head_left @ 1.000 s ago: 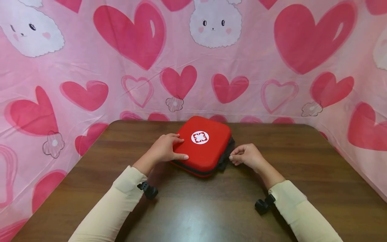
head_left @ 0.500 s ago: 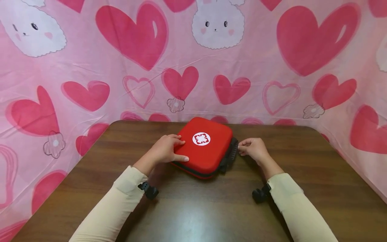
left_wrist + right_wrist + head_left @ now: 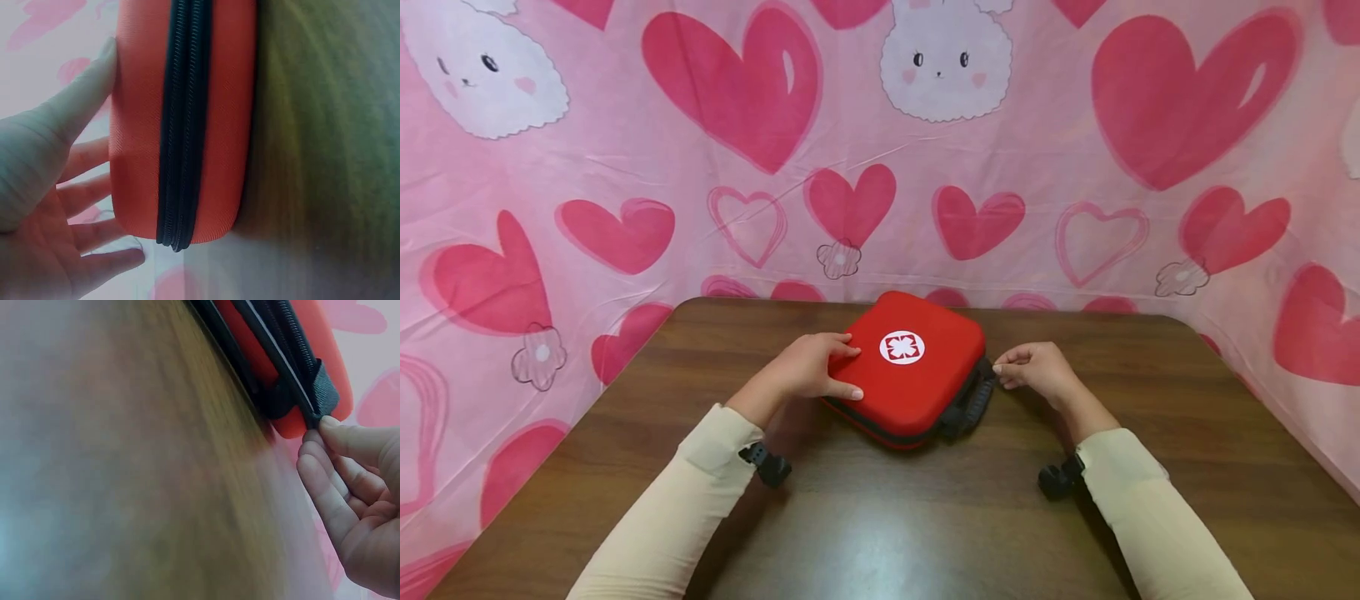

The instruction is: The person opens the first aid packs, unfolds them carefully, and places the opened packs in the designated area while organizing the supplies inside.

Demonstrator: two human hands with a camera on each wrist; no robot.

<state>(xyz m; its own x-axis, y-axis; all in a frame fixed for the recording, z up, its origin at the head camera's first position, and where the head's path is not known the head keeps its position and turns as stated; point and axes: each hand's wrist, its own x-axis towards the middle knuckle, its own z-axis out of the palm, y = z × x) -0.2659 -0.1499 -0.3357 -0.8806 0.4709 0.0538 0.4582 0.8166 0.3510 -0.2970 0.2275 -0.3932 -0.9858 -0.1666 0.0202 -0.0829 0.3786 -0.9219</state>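
A red first aid kit [image 3: 917,383] lies askew on the brown table, its white emblem facing up. Around its side runs a black zipper [image 3: 184,125], shut along the stretch visible in the left wrist view. My left hand [image 3: 805,367] rests on the kit's left part, thumb and fingers spread fairly straight over the lid. On the right side a black carry handle [image 3: 977,404] sticks out. My right hand [image 3: 1037,371] pinches the far end of this handle between thumb and fingertips; the exact bit in the pinch is partly hidden by the fingertips.
The wooden table [image 3: 880,525] extends around the kit, with its back edge just behind it. A pink curtain [image 3: 1037,150] printed with hearts and rabbits hangs behind and at the sides. Black cameras are strapped to both wrists.
My right hand has moved slightly right and away from me along the handle, which now stands out more from the kit. The kit has shifted slightly right; my left hand stays on it.
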